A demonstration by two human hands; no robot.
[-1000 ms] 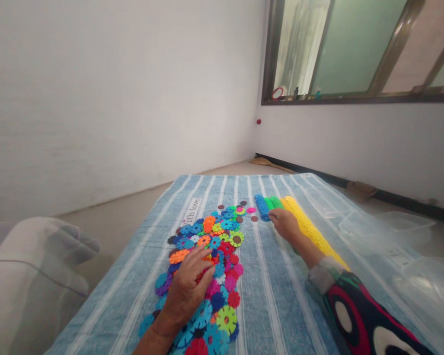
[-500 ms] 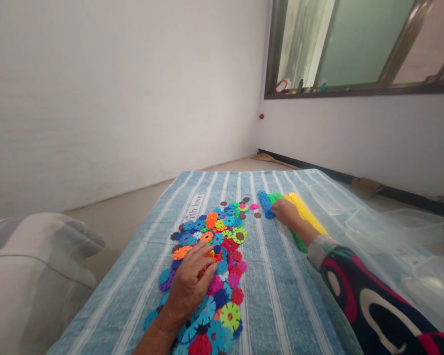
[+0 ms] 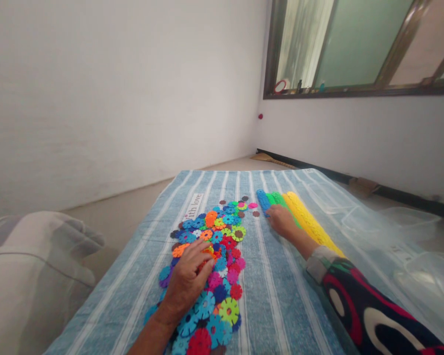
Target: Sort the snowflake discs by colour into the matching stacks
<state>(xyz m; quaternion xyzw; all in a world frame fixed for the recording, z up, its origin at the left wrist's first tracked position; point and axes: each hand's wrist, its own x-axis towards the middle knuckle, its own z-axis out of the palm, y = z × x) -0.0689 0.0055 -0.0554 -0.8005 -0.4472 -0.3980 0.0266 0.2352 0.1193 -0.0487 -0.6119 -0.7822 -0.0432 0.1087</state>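
A long pile of flower-shaped notched plastic discs (image 3: 228,310), in many colours, runs along the cloth. My left hand (image 3: 190,271) rests on the middle of it, thumb and fingers apart over some orange and red discs. To the right, discs lie overlapped in lines: a blue row (image 3: 262,197), a green row (image 3: 278,198) and a yellow row (image 3: 307,219). My right hand (image 3: 283,222) is at the near end of the blue row with its fingers pinched together. What is between those fingertips is hidden. My right forearm covers part of the green row.
Clear plastic boxes (image 3: 395,224) stand along the table's right side. A striped blue cloth (image 3: 133,296) covers the table. Several loose discs, among them a pink one (image 3: 252,205), lie beyond the pile. A fabric-covered shape (image 3: 33,276) is at the left.
My right hand has drawn slightly nearer along the blue row, uncovering more of the green and yellow rows. My left hand stays on the pile, barely shifted.
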